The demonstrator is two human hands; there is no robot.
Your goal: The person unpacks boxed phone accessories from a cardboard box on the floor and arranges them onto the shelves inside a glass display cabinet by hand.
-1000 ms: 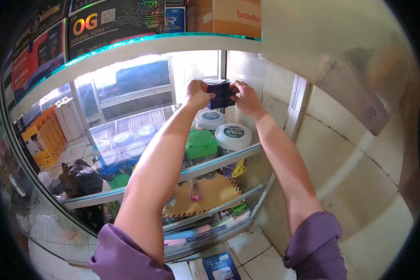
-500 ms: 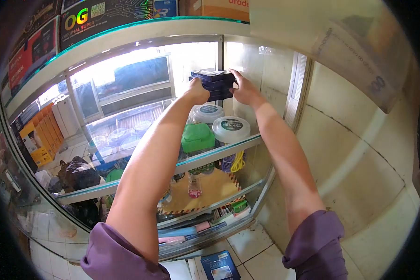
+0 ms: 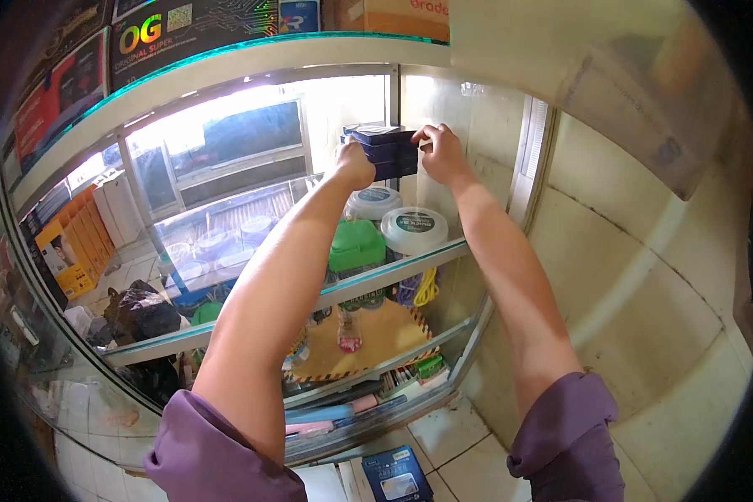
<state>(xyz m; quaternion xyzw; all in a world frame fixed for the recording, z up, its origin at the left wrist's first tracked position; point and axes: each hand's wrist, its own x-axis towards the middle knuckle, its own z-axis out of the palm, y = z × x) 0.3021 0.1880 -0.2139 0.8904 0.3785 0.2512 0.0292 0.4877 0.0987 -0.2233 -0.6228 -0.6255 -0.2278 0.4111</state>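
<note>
A small stack of flat dark blue boxes is held up inside the glass display cabinet, above its shelf. My left hand is closed on the left end of the stack. At the other end my right hand has curled fingers, with the index fingertip at the top box's right corner. Just below the stack are two round tubs with clear lids, one behind and one in front. Beside them on the shelf sits a green plastic container.
The shelf's glass front edge runs under my forearms. A black plastic bag and orange boxes lie to the left. Coiled yellow cable hangs below the shelf. Large cartons stand on top. A blue box rests on the floor.
My right hand's fingers have drawn in from around the right end of the stack and curled more tightly at its top corner. My left hand and the boxes have hardly moved.
</note>
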